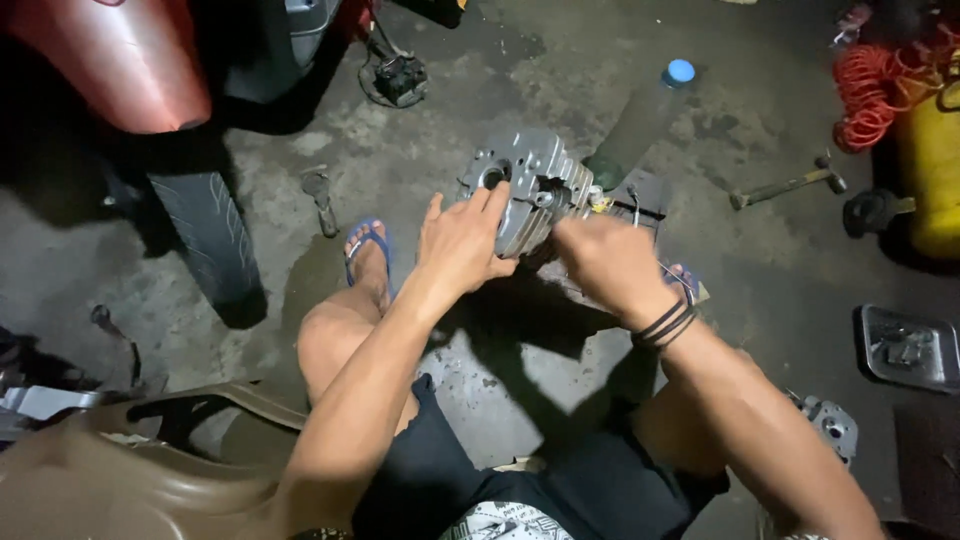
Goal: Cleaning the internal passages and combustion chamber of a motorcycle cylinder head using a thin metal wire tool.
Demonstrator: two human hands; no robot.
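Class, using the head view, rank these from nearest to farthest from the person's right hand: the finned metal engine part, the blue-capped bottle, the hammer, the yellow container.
From the right hand:
1. Finned metal engine part, touching the hand, just to its left.
2. Blue-capped bottle, lying on the floor above it.
3. Hammer, on the floor to the right.
4. Yellow container, at the right edge.

Single head-worn view, steeply down, close over lap and floor (pixel 560 90).

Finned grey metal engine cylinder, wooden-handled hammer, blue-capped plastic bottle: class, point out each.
Finned grey metal engine cylinder (pixel 525 175), head view, top face.
Wooden-handled hammer (pixel 785 185), head view, handle middle.
Blue-capped plastic bottle (pixel 640 115), head view, body.
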